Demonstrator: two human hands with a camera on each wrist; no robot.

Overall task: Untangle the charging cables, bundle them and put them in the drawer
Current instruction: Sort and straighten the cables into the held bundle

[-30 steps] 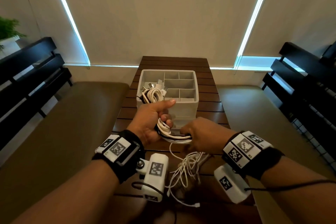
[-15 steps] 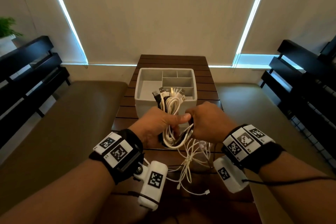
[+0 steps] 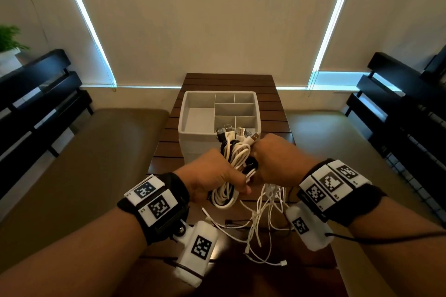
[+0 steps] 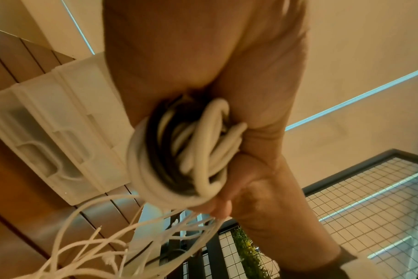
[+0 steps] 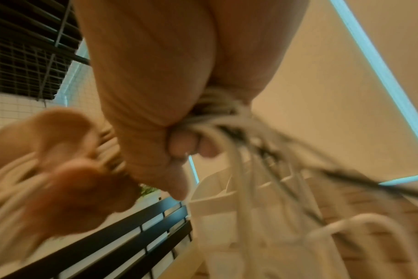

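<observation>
A bundle of white and black charging cables [image 3: 237,159] stands upright between my hands, its USB plugs [image 3: 237,133] fanned out at the top. My left hand [image 3: 217,182] grips the lower coils [image 4: 193,149], fingers curled round them. My right hand [image 3: 272,159] grips the upper part of the same bundle [image 5: 217,115] from the right. Thin loose cable ends [image 3: 263,219] hang below my hands onto the table. The white divided drawer organiser [image 3: 193,125] sits just behind the bundle, its compartments bare.
The organiser stands on a narrow dark slatted wooden table [image 3: 272,103]. Brown cushioned benches [image 3: 96,152] flank it, with black slatted backrests [image 3: 36,94] on both sides. A potted plant [image 3: 9,41] stands at far left.
Both hands have lifted the bundle and turned it upright, plugs pointing up. The right hand has moved up from the low cable ends to the bundle's upper part.
</observation>
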